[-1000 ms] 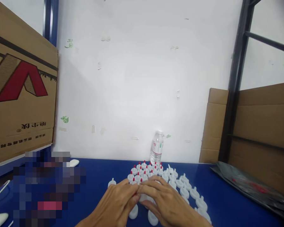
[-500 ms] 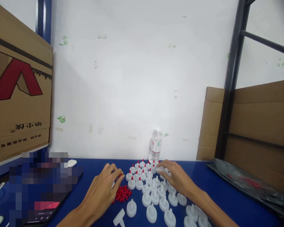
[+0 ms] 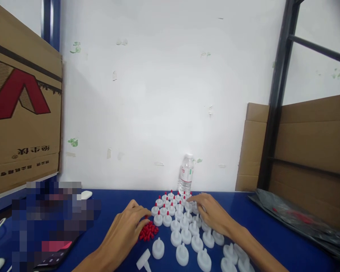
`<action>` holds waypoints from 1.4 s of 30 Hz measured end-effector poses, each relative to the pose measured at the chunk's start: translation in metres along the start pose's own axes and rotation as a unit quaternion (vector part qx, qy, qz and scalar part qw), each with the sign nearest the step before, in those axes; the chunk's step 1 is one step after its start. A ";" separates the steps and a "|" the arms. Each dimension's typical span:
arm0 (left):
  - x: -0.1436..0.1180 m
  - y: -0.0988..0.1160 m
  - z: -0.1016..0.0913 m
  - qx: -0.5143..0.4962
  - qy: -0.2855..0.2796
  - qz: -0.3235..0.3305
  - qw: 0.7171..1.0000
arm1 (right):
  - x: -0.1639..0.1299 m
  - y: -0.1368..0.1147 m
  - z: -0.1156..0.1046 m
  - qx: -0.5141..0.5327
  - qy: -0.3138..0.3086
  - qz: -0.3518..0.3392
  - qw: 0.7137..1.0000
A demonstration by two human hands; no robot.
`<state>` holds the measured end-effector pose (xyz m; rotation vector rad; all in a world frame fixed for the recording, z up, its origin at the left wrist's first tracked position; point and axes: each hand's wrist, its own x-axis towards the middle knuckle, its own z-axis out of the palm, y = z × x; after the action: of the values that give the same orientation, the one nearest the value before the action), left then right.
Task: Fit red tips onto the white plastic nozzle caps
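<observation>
My left hand [image 3: 129,229] is beside a heap of small red caps [image 3: 149,231], thumb and forefinger pinched on what looks like one red cap [image 3: 146,217]. My right hand [image 3: 214,211] reaches over a cluster of white nozzle lids [image 3: 186,237], its fingers stretched out and bent over the lids at the back. Its fingertips partly cover some lids, so contact is hard to see. Toward the back left of the cluster, several lids carry red caps on their tips [image 3: 167,219]. Nearer the front the lids have bare spouts. One bare lid [image 3: 158,248] stands apart, and another white lid [image 3: 144,260] lies on its side.
A clear water bottle [image 3: 186,174] stands against the white wall behind the lids. A phone [image 3: 55,258] lies left on the blue table [image 3: 113,200], near a large cardboard box [image 3: 25,132]. Grey plastic bags [image 3: 289,213] lie at the right by a dark metal frame.
My left hand has shifted slightly right, over the red caps. My right hand's fingers have moved a little left and spread from the back lid. The view has moved slightly.
</observation>
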<state>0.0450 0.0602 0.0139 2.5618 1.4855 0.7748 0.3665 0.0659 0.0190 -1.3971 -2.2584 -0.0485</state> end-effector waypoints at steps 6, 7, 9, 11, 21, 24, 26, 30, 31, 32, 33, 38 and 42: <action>-0.003 -0.001 0.003 -0.003 0.007 0.010 1.000 | 0.001 -0.003 -0.002 0.014 -0.033 -0.007 0.999; -0.003 -0.001 0.003 -0.002 0.007 0.011 1.000 | 0.001 -0.003 -0.001 0.015 -0.037 -0.010 0.999; -0.003 -0.001 0.004 0.000 0.005 0.007 1.000 | 0.002 -0.002 -0.001 0.012 -0.028 -0.006 1.000; -0.004 -0.002 0.005 -0.001 0.005 0.002 1.000 | 0.002 0.000 -0.001 -0.001 -0.003 0.010 1.000; 0.000 -0.011 0.016 -0.033 0.027 0.014 0.999 | 0.002 0.011 0.008 -0.001 -0.034 0.041 0.999; 0.000 -0.006 0.009 -0.044 0.060 0.041 0.996 | 0.005 0.008 0.000 0.002 0.004 0.031 1.000; -0.002 0.002 0.004 -0.057 0.077 0.062 0.993 | 0.006 -0.001 -0.005 0.003 0.066 0.018 0.998; -0.010 0.020 -0.002 -0.073 0.080 0.095 0.990 | 0.000 -0.037 -0.002 0.034 0.142 -0.046 0.988; -0.013 0.024 -0.003 -0.074 0.074 0.101 0.989 | -0.003 -0.048 0.001 0.048 0.133 -0.078 0.987; -0.015 0.028 -0.003 -0.072 0.069 0.107 0.989 | -0.007 -0.060 0.004 0.059 0.116 -0.117 0.985; -0.017 0.030 -0.004 -0.068 0.064 0.114 0.989 | -0.010 -0.072 0.007 0.061 0.099 -0.162 0.980; -0.020 0.034 -0.009 -0.030 0.031 0.182 0.982 | -0.008 -0.112 0.006 0.029 0.087 -0.299 0.950; -0.017 0.030 -0.013 -0.095 0.064 0.116 0.987 | 0.013 -0.112 -0.006 -0.038 0.097 -0.346 0.933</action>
<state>0.0557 0.0280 0.0278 2.6096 1.0898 1.0712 0.2688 0.0211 0.0542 -0.5318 -2.4741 -0.4840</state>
